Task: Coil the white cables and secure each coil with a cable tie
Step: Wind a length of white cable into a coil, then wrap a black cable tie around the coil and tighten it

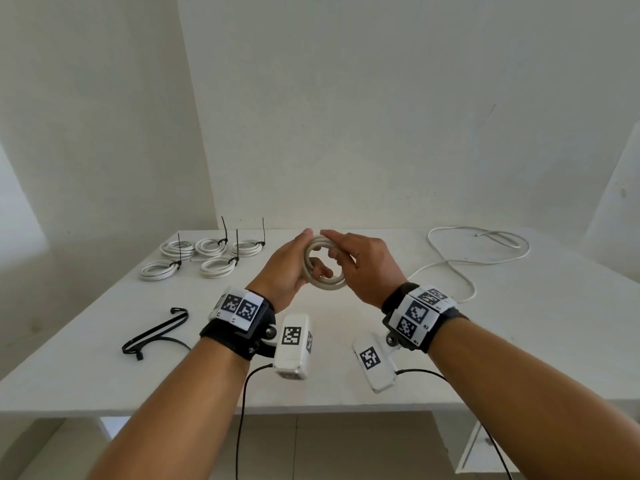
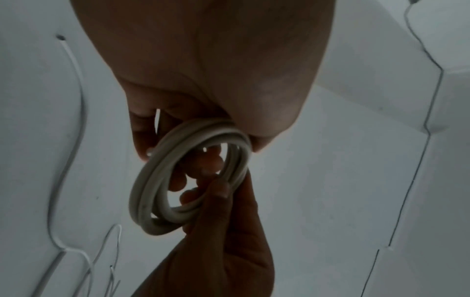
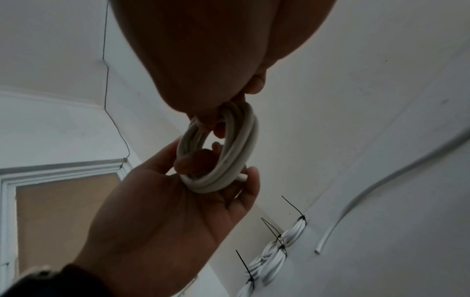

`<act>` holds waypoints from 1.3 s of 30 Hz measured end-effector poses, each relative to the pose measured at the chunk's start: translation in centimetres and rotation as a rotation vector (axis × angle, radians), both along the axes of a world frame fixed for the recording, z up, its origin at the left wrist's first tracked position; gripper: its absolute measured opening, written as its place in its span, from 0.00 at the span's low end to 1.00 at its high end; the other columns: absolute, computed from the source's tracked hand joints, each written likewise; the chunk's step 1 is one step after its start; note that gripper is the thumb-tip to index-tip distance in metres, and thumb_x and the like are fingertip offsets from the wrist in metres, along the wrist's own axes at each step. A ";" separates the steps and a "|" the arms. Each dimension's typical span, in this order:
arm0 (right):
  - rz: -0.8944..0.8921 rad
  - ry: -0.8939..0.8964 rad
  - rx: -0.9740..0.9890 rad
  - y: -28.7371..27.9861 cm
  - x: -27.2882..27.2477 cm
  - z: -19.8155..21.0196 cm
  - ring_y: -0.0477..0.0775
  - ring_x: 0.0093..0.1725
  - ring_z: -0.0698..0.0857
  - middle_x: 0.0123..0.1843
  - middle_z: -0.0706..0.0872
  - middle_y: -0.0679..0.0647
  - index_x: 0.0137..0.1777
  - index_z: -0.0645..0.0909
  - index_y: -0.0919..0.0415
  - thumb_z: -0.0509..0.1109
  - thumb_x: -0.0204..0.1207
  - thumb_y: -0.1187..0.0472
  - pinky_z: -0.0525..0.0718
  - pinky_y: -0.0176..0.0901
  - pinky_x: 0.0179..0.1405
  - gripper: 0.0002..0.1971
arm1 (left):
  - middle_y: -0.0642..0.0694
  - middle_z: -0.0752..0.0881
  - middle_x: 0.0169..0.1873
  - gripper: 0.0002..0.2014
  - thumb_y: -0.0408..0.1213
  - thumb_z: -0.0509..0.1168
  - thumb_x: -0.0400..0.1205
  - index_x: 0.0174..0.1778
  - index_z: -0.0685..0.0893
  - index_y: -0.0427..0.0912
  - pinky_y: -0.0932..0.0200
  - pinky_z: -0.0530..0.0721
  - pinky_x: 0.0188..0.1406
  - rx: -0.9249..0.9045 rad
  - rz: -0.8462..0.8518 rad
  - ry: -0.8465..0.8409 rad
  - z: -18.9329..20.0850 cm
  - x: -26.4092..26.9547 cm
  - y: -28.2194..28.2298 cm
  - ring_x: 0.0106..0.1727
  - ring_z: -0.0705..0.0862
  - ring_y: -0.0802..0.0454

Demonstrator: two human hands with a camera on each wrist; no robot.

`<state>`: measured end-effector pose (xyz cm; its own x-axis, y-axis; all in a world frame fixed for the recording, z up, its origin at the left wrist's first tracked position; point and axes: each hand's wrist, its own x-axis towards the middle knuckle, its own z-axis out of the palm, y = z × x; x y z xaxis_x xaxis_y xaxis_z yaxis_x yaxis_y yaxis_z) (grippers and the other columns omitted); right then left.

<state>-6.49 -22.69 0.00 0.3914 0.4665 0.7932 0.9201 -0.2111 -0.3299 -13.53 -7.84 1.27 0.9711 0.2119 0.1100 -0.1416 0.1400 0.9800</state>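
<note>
Both hands hold a white coil [image 1: 323,263] in the air above the white counter [image 1: 450,341]. The left hand [image 1: 289,268] cups the coil's left side, thumb through the ring and fingers curled behind it. The right hand [image 1: 360,268] grips the coil's right side, its fingers hooked through the ring. A cut cable end [image 3: 242,177] sticks out at the coil's edge by the left fingers. No cable tie shows on this coil.

Black-and-white square markers cover both wristbands [image 1: 417,311]; no brand or readable writing can be made out.

Five tied coils [image 1: 204,258], each cinched with a black tie whose tail stands up, lie at the counter's far left. Loose black ties [image 1: 156,332] lie near the left forearm. A loose cable [image 1: 478,251] snakes across the far right.
</note>
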 end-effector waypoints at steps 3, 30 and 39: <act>0.038 -0.096 -0.103 0.4 0.0 -0.3 0.47 0.36 0.78 0.39 0.86 0.56 0.68 0.84 0.64 0.64 0.79 0.71 0.76 0.35 0.39 0.19 | 0.40 0.76 0.22 0.08 0.32 0.54 0.87 0.53 0.79 0.36 0.43 0.87 0.43 -0.170 0.026 0.017 0.1 -0.2 0.3 0.21 0.76 0.46; 0.039 0.501 -0.842 14.6 -5.9 -3.0 0.48 0.33 0.88 0.40 0.93 0.54 0.47 0.88 0.62 0.69 0.80 0.47 0.87 0.41 0.37 0.17 | 0.49 0.62 0.17 0.11 0.31 0.63 0.78 0.31 0.71 0.42 0.69 0.62 0.18 -0.353 0.890 -0.020 -2.8 -8.6 16.6 0.16 0.60 0.53; -0.003 0.396 -1.010 21.2 -8.7 -3.6 0.57 0.40 0.90 0.35 0.87 0.54 0.35 0.81 0.61 0.79 0.71 0.48 0.90 0.48 0.44 0.17 | 0.45 0.61 0.23 0.11 0.31 0.63 0.77 0.30 0.70 0.41 0.65 0.63 0.18 -0.346 0.997 0.004 -3.9 -11.9 20.5 0.23 0.59 0.50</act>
<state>-15.18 -1.46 -3.63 0.5372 0.8319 -0.1394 0.7858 -0.5536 -0.2757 -25.39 12.64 -2.64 0.3403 0.9336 -0.1119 -0.3431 0.2341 0.9097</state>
